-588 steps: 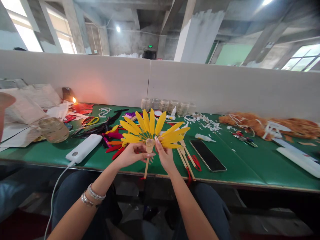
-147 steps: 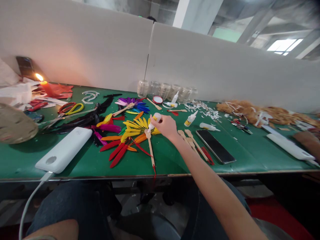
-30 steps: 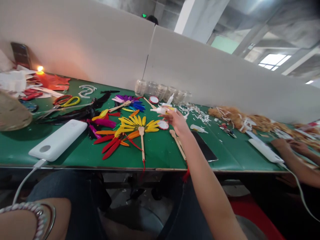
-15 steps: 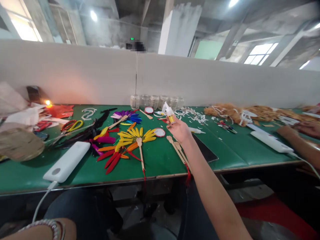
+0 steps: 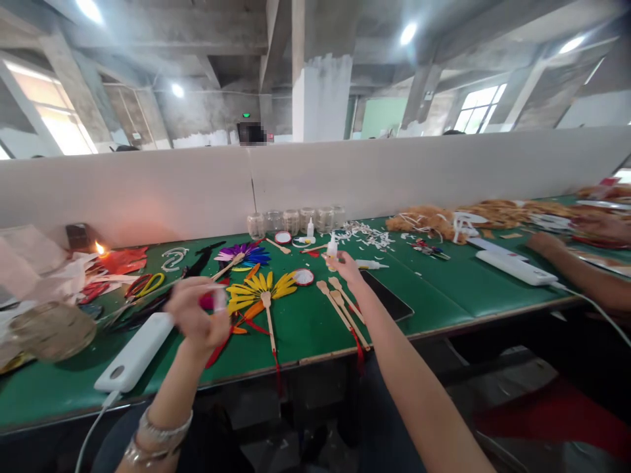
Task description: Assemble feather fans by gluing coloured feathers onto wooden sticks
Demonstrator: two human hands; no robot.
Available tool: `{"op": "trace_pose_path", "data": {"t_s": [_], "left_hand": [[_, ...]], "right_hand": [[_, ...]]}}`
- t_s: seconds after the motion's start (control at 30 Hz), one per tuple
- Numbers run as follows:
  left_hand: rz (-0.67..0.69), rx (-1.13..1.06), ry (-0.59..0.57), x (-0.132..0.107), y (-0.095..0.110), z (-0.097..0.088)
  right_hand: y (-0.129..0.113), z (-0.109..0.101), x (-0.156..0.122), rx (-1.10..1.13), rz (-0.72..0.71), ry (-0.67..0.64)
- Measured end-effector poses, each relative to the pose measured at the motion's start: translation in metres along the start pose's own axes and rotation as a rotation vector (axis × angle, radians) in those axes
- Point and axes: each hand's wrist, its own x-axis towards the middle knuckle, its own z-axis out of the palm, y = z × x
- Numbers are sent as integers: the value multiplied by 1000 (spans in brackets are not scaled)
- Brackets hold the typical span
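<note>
My right hand (image 5: pixel 346 268) reaches out over the green table (image 5: pixel 444 289) and is closed around a small white glue bottle (image 5: pixel 332 247), held upright. My left hand (image 5: pixel 194 318) hovers blurred above the table's near edge. Its fingers are curled, and a small pale piece (image 5: pixel 219 299) shows at the fingertips. Between the hands, a yellow feather fan (image 5: pixel 259 287) on a wooden stick lies flat on the table. Loose red and orange feathers (image 5: pixel 231 328) lie beside it.
Wooden sticks (image 5: pixel 340 303) and a dark phone (image 5: pixel 387 297) lie right of the fan. A purple fan (image 5: pixel 241 253), glass jars (image 5: pixel 296 220) and a round lid (image 5: pixel 303 276) sit behind it. At the left are a white power bank (image 5: pixel 135 351), scissors (image 5: pixel 145 285) and a lit candle (image 5: pixel 100 248). Another person's arm (image 5: pixel 582 276) rests at the right.
My left hand has risen into view over the near edge. My right hand has carried the glue bottle farther back over the table. The view has tilted upward.
</note>
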Motion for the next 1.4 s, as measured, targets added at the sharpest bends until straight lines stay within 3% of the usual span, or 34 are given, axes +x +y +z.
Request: {"op": "trace_pose_path", "data": {"t_s": [0.13,0.27,0.43,0.7,1.1,1.3,1.4], "left_hand": [[163,-15,72,12,14,21],[278,-1,-86,17,25,29],[195,97,-277,19,24,23],[77,128,-473,21,18,21],[45,80,-492,20,15,22],[26,64,-475,21,17,19],[31,55,-457,21,17,20]], "right_hand": [[13,8,2,-245,-10,55],[14,18,0,-468,-49,12],[12,24,-3,-690,-86,-10],[16,26,-1,-852,-92,-31],[8,24,-6,-879,-49,-96],[-10,19,-21,-994,-82,2],[-17,30,-25,-1112,-194,-114]]}}
